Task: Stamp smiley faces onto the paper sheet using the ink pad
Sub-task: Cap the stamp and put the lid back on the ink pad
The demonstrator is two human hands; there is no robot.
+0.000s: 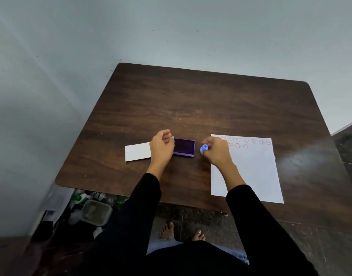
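Right hand (216,150) grips the blue stamp (204,148) between ink pad (184,146) and paper sheet (250,166). Left hand (161,146) loosely curled, holding nothing visible, at the open pad's left edge. Sheet on desk (191,96), right of pad; red smiley prints (245,140) along its far edge.

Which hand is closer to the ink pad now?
Left. The left hand is over the left end of the ink pad, seemingly touching it. The right hand, holding the blue stamp, is just off its right edge, apart from it.
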